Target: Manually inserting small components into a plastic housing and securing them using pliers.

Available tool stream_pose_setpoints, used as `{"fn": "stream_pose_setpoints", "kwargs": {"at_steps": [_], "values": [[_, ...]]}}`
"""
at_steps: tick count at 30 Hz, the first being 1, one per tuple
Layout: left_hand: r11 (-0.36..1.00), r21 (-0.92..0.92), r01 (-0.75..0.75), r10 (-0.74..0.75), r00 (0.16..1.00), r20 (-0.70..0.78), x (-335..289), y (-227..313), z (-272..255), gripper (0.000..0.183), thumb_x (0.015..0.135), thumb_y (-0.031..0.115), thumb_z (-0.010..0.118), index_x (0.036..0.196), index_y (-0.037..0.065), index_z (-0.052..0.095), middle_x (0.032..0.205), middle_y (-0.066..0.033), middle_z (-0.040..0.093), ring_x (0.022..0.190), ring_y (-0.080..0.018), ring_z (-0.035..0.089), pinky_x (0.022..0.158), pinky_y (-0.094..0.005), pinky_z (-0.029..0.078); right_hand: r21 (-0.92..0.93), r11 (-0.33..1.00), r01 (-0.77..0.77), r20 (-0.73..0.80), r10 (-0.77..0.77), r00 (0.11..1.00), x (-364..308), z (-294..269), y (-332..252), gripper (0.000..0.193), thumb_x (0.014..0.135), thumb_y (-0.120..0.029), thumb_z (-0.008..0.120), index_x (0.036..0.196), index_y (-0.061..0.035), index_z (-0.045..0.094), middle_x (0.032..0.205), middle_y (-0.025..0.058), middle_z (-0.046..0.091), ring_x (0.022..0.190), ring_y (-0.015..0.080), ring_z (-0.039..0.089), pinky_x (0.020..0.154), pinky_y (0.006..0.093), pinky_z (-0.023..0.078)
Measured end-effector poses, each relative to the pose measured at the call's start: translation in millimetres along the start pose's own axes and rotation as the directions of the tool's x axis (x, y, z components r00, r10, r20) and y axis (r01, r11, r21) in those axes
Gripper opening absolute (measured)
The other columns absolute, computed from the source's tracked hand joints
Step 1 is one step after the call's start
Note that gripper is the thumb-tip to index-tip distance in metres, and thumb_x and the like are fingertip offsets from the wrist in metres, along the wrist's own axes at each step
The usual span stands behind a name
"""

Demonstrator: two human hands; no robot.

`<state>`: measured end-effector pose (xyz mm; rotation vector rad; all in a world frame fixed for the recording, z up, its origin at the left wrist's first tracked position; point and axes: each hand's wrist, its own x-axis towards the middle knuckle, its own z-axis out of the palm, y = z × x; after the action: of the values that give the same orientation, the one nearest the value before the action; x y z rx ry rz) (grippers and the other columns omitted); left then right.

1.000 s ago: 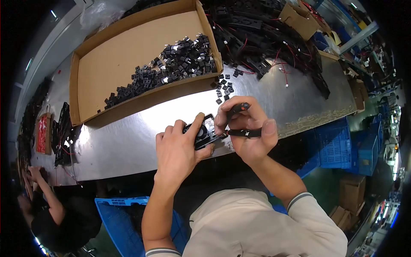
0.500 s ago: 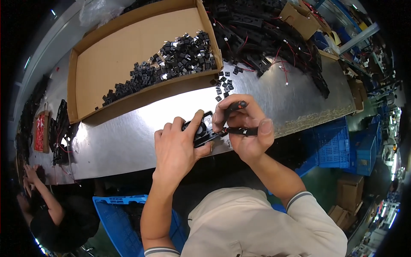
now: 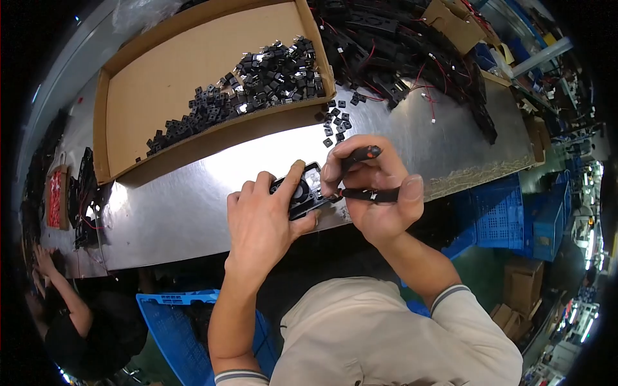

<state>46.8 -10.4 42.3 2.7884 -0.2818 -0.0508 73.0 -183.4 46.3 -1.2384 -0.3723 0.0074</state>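
Note:
A small black speaker housing (image 3: 302,208) with a round cone lies near the table's front edge. My left hand (image 3: 256,219) is closed on its left side, with the index finger laid across the top and the thumb at the near edge. In my right hand (image 3: 380,222) are pliers (image 3: 372,195) with black handles and orange marks, the handles spread apart. The pliers' head is at the right end of the housing; my fingers partly hide the jaws. Just beyond, several small black square pieces (image 3: 336,122) lie loose on the metal table (image 3: 174,225).
A big cardboard tray (image 3: 193,48) holds a heap of small black parts (image 3: 270,80). Long black housings with red wires (image 3: 412,51) pile up at the far right. Blue crates (image 3: 499,219) stand beside the table. At the left edge another person's hand (image 3: 45,260) shows.
The view has shifted slightly. Both hands keep their grip on the housing and the pliers, and my right thumb has moved slightly right. The pliers' head remains at the housing's right end.

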Motion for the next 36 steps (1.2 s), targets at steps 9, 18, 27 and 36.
{"fn": "stream_pose_setpoints", "kwargs": {"at_steps": [9, 18, 27, 36], "values": [[1.000, -0.008, 0.006, -0.006, 1.000, 0.007, -1.9, -0.4, -0.6, 0.076, 0.070, 0.036, 0.081, 0.140, 0.023, 0.053, 0.100, -0.0115, 0.059, 0.092, -0.0295, 0.059, 0.081, -0.0432, 0.043, -0.071, 0.997, -0.016, 0.007, 0.016, 1.000, -1.9, 2.7, -3.6, 0.099, 0.085, -0.086, 0.025, 0.115, 0.0045, 0.051, 0.095, 0.0169, 0.058, 0.084, 0.0215, 0.060, 0.074, 0.0335, 0.053], [1.000, -0.022, 0.001, -0.001, 0.999, 0.033, -1.0, 1.3, -5.7, 0.073, 0.073, 0.035, 0.080, 0.140, 0.023, 0.052, 0.102, -0.0123, 0.058, 0.096, -0.0316, 0.058, 0.083, -0.0448, 0.044, -0.029, 0.999, 0.018, -0.020, -0.019, 1.000, -1.6, 4.2, 3.0, 0.096, 0.085, -0.086, 0.025, 0.111, 0.0029, 0.051, 0.091, 0.0158, 0.056, 0.079, 0.0205, 0.056, 0.068, 0.0326, 0.049], [0.990, -0.128, -0.059, 0.065, 0.997, 0.040, -3.3, -18.1, -6.2, 0.080, 0.067, 0.030, 0.085, 0.138, 0.014, 0.053, 0.114, -0.0111, 0.059, 0.107, -0.0315, 0.055, 0.091, -0.0433, 0.044, 0.007, 1.000, 0.020, 0.028, -0.020, 0.999, -5.5, 5.5, 1.1, 0.089, 0.088, -0.082, 0.026, 0.102, 0.0021, 0.052, 0.084, 0.0157, 0.054, 0.069, 0.0210, 0.051, 0.059, 0.0327, 0.044], [0.761, -0.378, -0.527, 0.630, 0.740, 0.237, 72.6, -55.3, -13.5, 0.083, 0.057, 0.018, 0.086, 0.135, 0.023, 0.057, 0.127, -0.0033, 0.058, 0.123, -0.0294, 0.049, 0.109, -0.0505, 0.031, 0.162, 0.976, -0.147, 0.760, -0.029, 0.649, 42.2, 3.0, -8.4, 0.065, 0.088, -0.057, 0.047, 0.076, 0.0046, 0.064, 0.066, 0.0100, 0.060, 0.051, 0.0182, 0.055, 0.046, 0.0255, 0.041]]}}
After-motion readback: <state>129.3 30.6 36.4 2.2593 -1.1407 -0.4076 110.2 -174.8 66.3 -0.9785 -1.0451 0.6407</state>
